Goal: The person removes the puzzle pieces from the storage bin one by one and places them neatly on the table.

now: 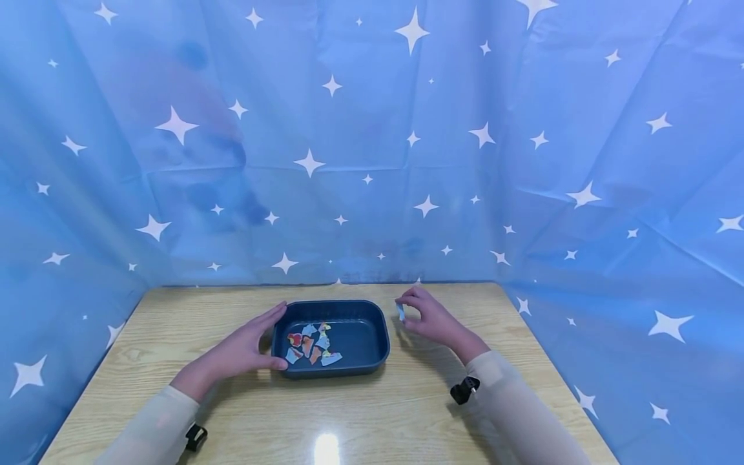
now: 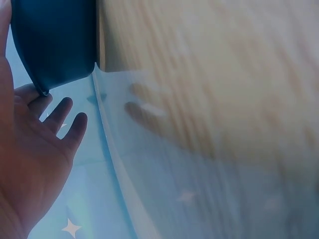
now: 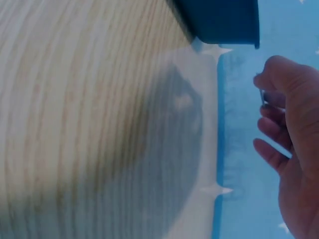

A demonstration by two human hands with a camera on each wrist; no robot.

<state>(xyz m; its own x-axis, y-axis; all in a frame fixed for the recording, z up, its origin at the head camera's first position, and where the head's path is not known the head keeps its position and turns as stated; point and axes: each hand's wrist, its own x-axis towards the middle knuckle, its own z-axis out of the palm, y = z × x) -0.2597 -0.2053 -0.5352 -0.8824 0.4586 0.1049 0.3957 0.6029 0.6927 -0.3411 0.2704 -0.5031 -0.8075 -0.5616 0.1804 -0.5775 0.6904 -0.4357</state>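
A dark blue rectangular tray [image 1: 360, 371] with raised walls sits on the wooden table. Several small, irregular printed puzzle pieces [image 1: 307, 346] in light blue, orange, red and yellow lie in its left half. My left hand [image 1: 244, 349] grips the tray's left end, thumb at the near corner and fingers along the far side; in the left wrist view, fingertips [image 2: 42, 104] meet the rim while others reach past it. Just right of the tray, my right hand [image 1: 427, 316] pinches a light blue puzzle piece [image 1: 401, 311] between thumb and finger, raised above the table.
The light wood table [image 1: 325, 413] stretches toward me and to both sides of the tray. A blue curtain with white stars [image 1: 372, 142] closes off the back and sides. Dark wrist cameras [image 1: 465, 391] are strapped over both pale sleeves.
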